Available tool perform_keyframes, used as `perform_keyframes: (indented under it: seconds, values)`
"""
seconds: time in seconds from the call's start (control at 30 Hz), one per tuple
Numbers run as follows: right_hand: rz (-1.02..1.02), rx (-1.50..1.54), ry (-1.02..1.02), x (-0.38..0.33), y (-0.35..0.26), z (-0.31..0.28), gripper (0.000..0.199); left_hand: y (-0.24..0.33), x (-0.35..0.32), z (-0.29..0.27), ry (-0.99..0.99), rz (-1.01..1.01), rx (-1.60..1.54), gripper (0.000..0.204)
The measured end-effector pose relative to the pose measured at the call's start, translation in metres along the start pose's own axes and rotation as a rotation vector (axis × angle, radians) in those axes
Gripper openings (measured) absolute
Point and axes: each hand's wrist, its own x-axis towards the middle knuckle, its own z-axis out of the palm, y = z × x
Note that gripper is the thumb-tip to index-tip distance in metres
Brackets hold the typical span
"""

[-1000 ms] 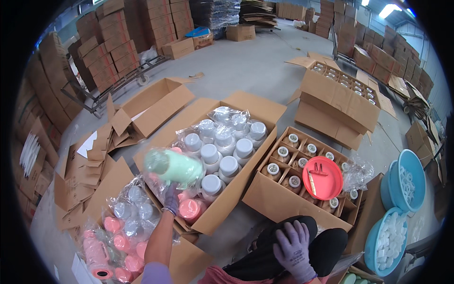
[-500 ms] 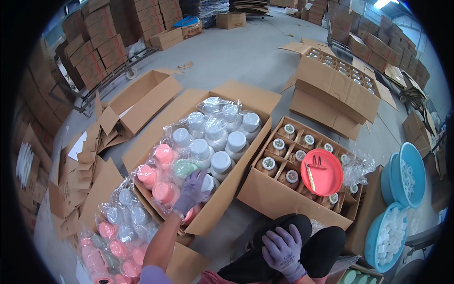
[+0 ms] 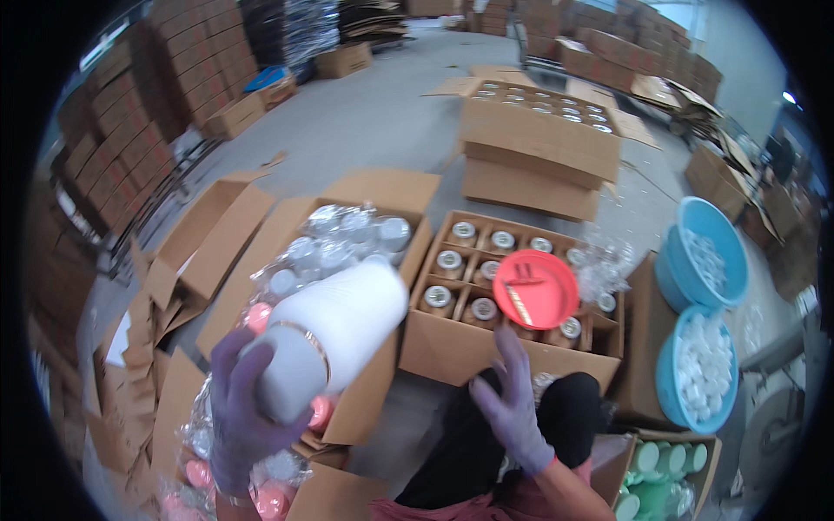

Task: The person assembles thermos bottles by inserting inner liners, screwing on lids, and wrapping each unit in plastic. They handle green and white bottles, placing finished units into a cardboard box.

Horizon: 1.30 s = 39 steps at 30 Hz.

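My left hand (image 3: 233,412), in a purple glove, is closed round the pale grey cap of a white vacuum flask (image 3: 356,317). The flask lies tilted in the air, base up and away to the right, over the open carton (image 3: 373,395) of plastic-wrapped flasks. A thin metallic ring runs below its cap. In that carton grey lids (image 3: 302,253) and pink lids (image 3: 259,317) show through clear film. My right hand (image 3: 514,401), gloved too, hangs open over my knees with fingers apart, touching nothing.
Right of the carton, a divided box (image 3: 452,352) holds several silver-topped bottles, with a red dish (image 3: 556,304) of small tools on top. Two blue basins (image 3: 667,382) of white parts stand further right. Green-lidded flasks (image 3: 647,456) sit near my right side. Stacked cartons (image 3: 539,139) stand ahead.
My left hand has lifted a white flask out of the carton and brought it nearer. My right hand has risen from my knee and opened. The view has swung to the right.
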Motion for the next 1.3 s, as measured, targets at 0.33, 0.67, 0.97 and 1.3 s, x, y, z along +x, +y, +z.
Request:
perform_keyframes:
  seconds: [0.33, 0.67, 0.97, 1.3]
  values:
    - [0.232, 0.774, 0.404, 0.001, 0.007, -0.146, 0.014, 0.131, -0.109, 0.125, -0.233, -0.665, -1.363, 0.091]
    - [-0.253, 0.418, 0.396, -0.014, 0.011, -0.187, 0.025, 0.076, -0.153, 0.157, -0.732, -1.493, -1.771, 0.066]
    - [-0.249, 0.181, -0.01, -0.071, 0.019, -0.132, 0.01, 0.106, 0.085, 0.38, -0.628, -1.017, -1.912, 0.059]
    - [-0.341, -0.29, -0.023, -0.057, -0.018, -0.158, 0.011, 0.147, 0.002, 0.251, -0.456, -0.429, -1.693, 0.064]
